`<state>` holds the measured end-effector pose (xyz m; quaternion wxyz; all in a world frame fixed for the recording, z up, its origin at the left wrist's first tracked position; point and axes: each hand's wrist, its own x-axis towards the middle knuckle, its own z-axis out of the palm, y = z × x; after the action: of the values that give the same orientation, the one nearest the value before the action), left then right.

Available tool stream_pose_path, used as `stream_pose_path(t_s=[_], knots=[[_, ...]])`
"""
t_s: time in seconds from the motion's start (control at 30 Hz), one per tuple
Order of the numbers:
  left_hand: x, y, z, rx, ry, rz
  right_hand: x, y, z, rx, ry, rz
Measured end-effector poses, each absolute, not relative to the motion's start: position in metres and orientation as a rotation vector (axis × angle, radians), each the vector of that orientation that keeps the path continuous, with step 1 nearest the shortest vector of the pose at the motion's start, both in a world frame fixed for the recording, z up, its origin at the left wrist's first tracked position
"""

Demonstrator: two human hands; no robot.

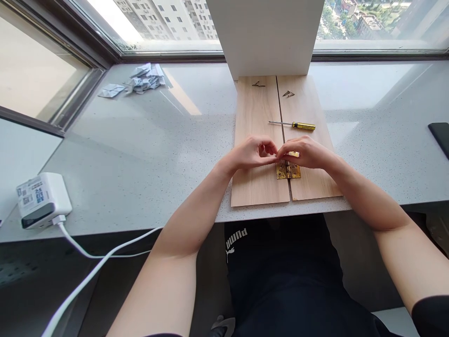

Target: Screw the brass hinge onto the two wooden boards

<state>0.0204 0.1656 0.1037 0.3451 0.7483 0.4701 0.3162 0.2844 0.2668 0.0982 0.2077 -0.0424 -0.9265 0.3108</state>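
Note:
Two light wooden boards, a left one (257, 187) and a right one (315, 180), lie side by side with a narrow gap. A brass hinge (288, 171) spans the gap near their front edge. My left hand (257, 152) and my right hand (303, 152) meet over the hinge's upper part, fingertips pinched together. Whatever is between the fingertips is too small to make out. Behind my hands lies a yellow-handled screwdriver (303, 126), its shaft pointing left across the gap. Small screws rest on the left board (258, 84) and the right board (288, 93).
A white pillar (270, 37) stands right behind the boards. Crumpled packets (147, 77) lie at the back left of the speckled counter (157, 154). A white charger (45, 199) with cables is at left, a dark phone-like object (440, 136) at the right edge.

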Motion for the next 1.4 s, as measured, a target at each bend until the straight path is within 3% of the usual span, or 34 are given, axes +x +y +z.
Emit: stream_pose_path(t_s=[0.47,0.67,0.93,1.2,1.4], knots=[[0.027,0.169,0.095,1.965,1.157,0.779,0.291,0.278,0.102,-0.285,-2.579,0.840],[0.028,0.171,0.094,1.986,1.155,0.796,0.324,0.329,0.098,-0.729,-2.421,0.521],[0.028,0.174,0.092,1.972,1.258,0.786,0.332,0.355,0.077,-0.877,-2.350,0.662],[0.025,0.177,0.086,1.913,1.194,0.835,0.308,0.343,0.150,-0.602,-2.015,0.907],[0.025,0.175,0.085,1.908,1.186,0.837,0.292,0.294,0.230,-0.395,-2.190,1.007]])
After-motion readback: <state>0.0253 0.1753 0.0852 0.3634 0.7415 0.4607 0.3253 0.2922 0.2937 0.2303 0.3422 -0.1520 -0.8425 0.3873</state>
